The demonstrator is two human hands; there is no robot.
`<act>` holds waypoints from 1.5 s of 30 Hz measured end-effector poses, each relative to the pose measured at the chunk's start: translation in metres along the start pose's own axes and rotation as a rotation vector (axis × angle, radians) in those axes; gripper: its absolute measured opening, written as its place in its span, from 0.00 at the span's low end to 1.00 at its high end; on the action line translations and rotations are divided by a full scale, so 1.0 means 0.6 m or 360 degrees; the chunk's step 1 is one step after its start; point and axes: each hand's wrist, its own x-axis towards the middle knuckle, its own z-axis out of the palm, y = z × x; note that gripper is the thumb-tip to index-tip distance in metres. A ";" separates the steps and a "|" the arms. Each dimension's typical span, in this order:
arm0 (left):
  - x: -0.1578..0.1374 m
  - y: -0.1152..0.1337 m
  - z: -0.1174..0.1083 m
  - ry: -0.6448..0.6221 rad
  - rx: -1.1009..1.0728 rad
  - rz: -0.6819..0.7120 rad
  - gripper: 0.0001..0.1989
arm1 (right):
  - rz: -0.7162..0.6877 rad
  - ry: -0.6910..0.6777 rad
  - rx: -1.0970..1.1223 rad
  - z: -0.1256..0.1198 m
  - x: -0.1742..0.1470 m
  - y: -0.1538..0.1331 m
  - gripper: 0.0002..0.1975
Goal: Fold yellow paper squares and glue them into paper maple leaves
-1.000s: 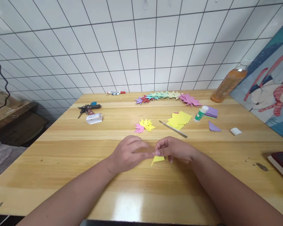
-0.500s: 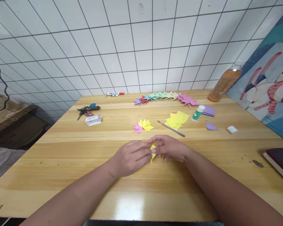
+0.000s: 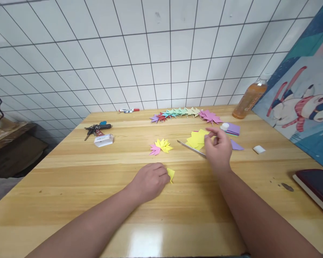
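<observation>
a small folded piece of yellow paper [image 3: 171, 174], crisp-edged and angular with a thin point at its lower end, sits at the fingertips of the left hand [image 3: 151, 181], low over the near middle of the table [image 3: 56, 193], whose pale wood is glossy, streaked with grain and marked by a bright reflection near the front edge. beyond it lie a yellow spiky cluster [image 3: 164, 145] of sharp paper points and a pink spiky piece [image 3: 155, 149] touching its left side. flat matte yellow sheets [image 3: 196, 139] overlap in a loose fan, with a slim, shiny metal strip [image 3: 191, 148] slanting along their near side. farther back, an arc of pointed folded paper [image 3: 181, 112] runs from purple through red and green to pink. to the right are a square-cut purple stack [image 3: 233, 128], a purple folded triangle [image 3: 236, 145] partly behind the right hand [image 3: 218, 148], and a rounded white cap [image 3: 224, 126]. the left forearm comes in from the lower left, wrist low, back of the hand upward, fingers bent together and pinching the yellow piece. the right forearm reaches farther forward, the hand raised by the right edge of the sheets, fingers half curled, thumb and forefinger forming a loose hook; whether it grips anything cannot be told.
</observation>
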 end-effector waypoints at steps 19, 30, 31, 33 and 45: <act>-0.024 0.034 -0.013 -0.0160 -0.0070 -0.0111 0.10 | 0.0439 -0.0243 -0.0502 -0.018 0.078 0.111 0.20; -0.017 0.063 -0.017 -0.0368 -0.0161 -0.0275 0.16 | 0.0100 -0.1057 0.0260 -0.056 -0.013 -0.083 0.08; -0.016 0.065 -0.018 -0.0380 -0.0163 -0.0296 0.17 | 0.0020 -0.1104 0.0226 -0.052 -0.022 -0.086 0.08; -0.015 0.068 -0.020 -0.0413 -0.0181 -0.0331 0.17 | -0.0224 -0.1245 0.0030 -0.045 -0.038 -0.089 0.08; -0.014 0.078 -0.021 -0.0487 -0.0186 -0.0383 0.21 | -0.0671 -0.1621 -0.0390 -0.008 -0.072 -0.078 0.08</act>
